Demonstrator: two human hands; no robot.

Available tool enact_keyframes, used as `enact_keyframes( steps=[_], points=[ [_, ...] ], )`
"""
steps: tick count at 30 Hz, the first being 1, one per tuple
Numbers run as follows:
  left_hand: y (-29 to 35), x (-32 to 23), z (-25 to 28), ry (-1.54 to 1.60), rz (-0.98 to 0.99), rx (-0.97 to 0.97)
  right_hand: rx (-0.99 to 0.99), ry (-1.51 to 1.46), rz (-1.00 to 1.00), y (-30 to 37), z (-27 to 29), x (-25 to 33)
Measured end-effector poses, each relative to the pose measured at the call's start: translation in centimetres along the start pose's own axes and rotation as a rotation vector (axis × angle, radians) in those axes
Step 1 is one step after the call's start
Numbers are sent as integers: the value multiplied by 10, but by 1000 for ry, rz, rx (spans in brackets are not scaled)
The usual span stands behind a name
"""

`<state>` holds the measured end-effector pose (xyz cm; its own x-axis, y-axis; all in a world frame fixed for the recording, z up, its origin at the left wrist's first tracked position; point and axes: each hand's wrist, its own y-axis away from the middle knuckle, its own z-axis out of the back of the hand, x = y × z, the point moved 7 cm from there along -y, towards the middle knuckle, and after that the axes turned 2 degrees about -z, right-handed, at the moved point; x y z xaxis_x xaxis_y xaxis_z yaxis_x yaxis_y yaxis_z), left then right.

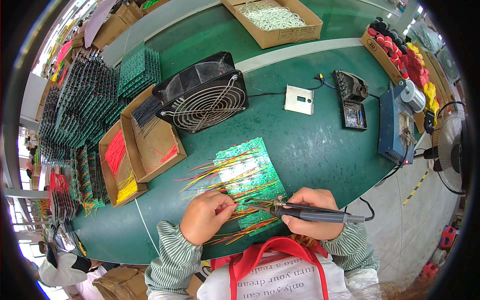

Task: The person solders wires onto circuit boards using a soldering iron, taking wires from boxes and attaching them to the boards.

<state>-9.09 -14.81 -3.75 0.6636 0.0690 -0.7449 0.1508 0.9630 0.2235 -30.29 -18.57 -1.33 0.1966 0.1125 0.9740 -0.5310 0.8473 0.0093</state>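
Note:
A green circuit board panel (pixel 268 176) lies on the table before me, with rows of red and yellow wires (pixel 199 176) sticking out past its left edge. My left hand (pixel 205 218) is at the lower left of the board, thumb and forefinger pinched on a red wire. In my right hand (pixel 318 229) is a soldering iron (pixel 327 216) with a dark handle and a thin metal guide on top. Its tip points left over the board, close to my left fingertips. The exact contact at the tip is too small to make out.
Beyond the board stands a black fan (pixel 202 107). Cardboard trays (pixel 159 167) with red, yellow and black wires sit left, by stacked circuit boards (pixel 82 107). At right are an iron stand (pixel 351 92), a white plate (pixel 299 100) and a blue solder feeder (pixel 387 122) with a spool.

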Motion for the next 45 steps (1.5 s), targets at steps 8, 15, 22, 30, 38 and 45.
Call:
enact_keyframes(
  steps=[8, 15, 22, 30, 38, 45],
  points=[
    [-4, 3, -1, 15, -6, 27, 38, 4, -10, -8, -2, -1],
    [-2, 1, 0, -8, -7, 26, -25, 26, 80, -4, 9, 8],
    [1, -48, 10, -194, -234, -205, -78, 31, 48, 7, 23, 4],
    [-14, -28, -9, -151, -159, -88, -84, 39, 27, 7, 21, -1],
    [-16, -28, -11, -166, -145, -76, -76, 51, 17, 3, 20, -3],
    [-15, -33, -7, -188, -154, -76, -90, 61, 45, 7, 31, 2]
  ],
)
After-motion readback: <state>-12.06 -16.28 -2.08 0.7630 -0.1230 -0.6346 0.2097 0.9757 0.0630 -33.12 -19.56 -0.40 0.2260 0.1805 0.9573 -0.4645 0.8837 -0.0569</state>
